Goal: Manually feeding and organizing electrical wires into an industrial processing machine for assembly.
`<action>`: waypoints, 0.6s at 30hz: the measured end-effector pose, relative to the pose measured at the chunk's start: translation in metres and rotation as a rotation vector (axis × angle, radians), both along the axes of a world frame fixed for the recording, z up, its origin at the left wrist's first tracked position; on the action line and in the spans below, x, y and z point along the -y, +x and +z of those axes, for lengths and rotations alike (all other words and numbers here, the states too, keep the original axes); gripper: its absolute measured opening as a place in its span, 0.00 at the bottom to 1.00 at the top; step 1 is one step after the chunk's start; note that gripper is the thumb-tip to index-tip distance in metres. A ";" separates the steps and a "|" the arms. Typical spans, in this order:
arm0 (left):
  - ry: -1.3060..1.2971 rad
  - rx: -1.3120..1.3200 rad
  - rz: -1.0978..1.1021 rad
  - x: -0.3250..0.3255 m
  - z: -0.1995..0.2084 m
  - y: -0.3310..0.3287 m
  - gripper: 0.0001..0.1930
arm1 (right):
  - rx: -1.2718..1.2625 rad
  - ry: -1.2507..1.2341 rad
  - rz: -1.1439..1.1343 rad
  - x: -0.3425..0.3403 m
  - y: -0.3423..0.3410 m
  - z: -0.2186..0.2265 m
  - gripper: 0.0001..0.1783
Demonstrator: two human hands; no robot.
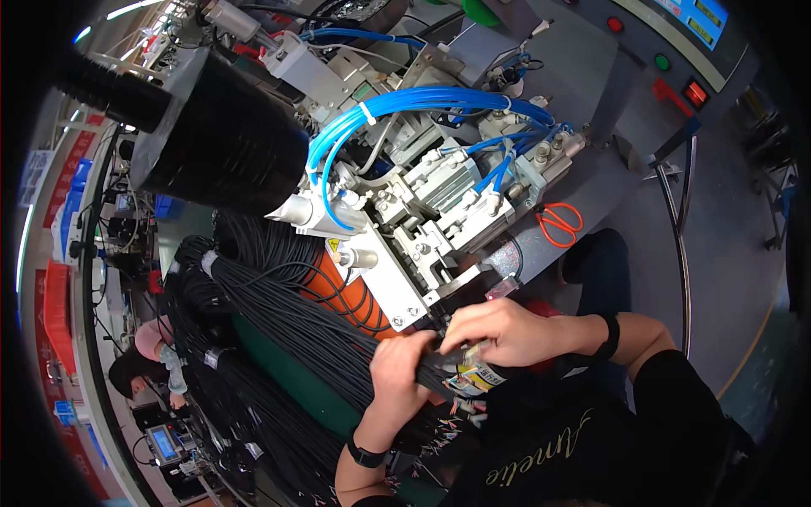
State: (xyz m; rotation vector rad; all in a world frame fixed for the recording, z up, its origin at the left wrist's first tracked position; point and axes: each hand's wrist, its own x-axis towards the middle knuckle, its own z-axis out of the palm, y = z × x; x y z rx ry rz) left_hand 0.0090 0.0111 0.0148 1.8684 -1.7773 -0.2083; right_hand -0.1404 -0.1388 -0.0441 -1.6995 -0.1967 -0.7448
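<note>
The left hand (397, 373) is closed around the black cables (291, 296) near their ends, thumb and fingers drawn together at the near corner of the machine (439, 203). The right hand (504, 332) is just beside it, fingers curled and fingertips brought together close to the left thumb; blur and overlap conceal whether it pinches a cable, so its grip cannot be told. A dark band encircles each wrist. The cables run in a thick bundle from the upper left down to the hands, over an orange sheet or tray (325, 283) and beside a green surface (283, 380). Below the hands, loose wire ends (448, 435) fan out with their thin coloured cores exposed, and a yellow-and-white label (480, 378) shows just under the right hand. The machine is of metal blocks and cylinders, with a curved bunch of blue tubes (422, 100) strapped across its top. A large black cylinder (228, 139) overhangs it at left. Scissors (559, 225) with orange-red handles lie to its right. At upper right, a grey panel carries a lit screen (701, 19), a green button (661, 62) and a red button (615, 24). At far left, another person (156, 359) in a pink sleeve is near a small display (165, 442).
</note>
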 end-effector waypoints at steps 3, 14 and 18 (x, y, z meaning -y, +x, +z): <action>-0.099 -0.029 -0.043 -0.001 -0.007 0.003 0.13 | -0.182 0.294 0.088 0.000 -0.006 0.000 0.16; -0.049 -0.006 0.057 0.008 0.001 -0.011 0.12 | -0.330 0.661 0.060 -0.004 -0.006 0.006 0.09; -0.065 -0.120 0.048 0.007 -0.001 -0.009 0.15 | -0.352 0.916 0.065 -0.004 -0.006 0.009 0.09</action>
